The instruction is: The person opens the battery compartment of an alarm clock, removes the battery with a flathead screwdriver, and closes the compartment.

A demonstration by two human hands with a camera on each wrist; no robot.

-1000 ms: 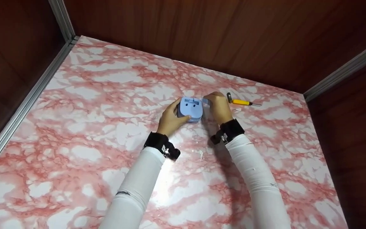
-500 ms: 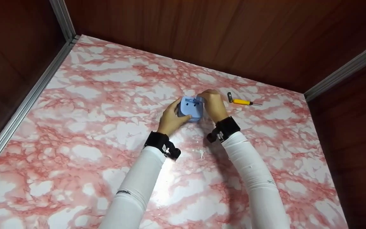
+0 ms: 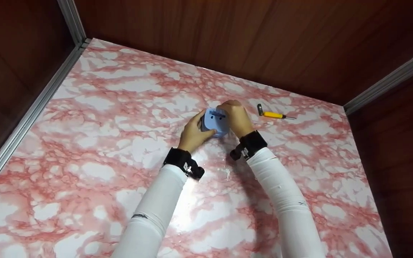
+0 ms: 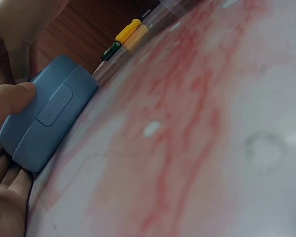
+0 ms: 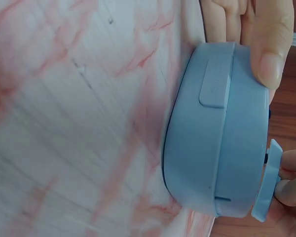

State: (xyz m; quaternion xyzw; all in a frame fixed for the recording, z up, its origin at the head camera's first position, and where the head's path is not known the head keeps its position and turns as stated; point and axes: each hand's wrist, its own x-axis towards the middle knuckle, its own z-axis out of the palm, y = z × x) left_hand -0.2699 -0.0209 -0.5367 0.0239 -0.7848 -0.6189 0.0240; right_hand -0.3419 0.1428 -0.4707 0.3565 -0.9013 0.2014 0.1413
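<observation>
A rounded light-blue plastic case (image 3: 216, 125) lies on the table, its top face showing a slot and two small dark spots. My left hand (image 3: 193, 134) grips it from the left, thumb (image 4: 12, 101) on the upper edge and the other fingers along the side. At the far right edge of the case, my right hand (image 3: 238, 119) pinches a small blue cover (image 5: 268, 181) between thumb and fingertips. The cover stands tilted over the slot, close against the top face. In the head view the right fingers partly hide it.
To the right of the hands lie a screwdriver with a yellow handle (image 3: 273, 115) and a small dark cylinder (image 3: 260, 109), like a battery, beside its handle end. Dark wooden panels (image 3: 206, 32) border the pink-and-white marbled table (image 3: 102, 143) at the back and sides.
My right hand has moved left with the blue cover, from beside the case to over its slot. The left hand and the case stay in place.
</observation>
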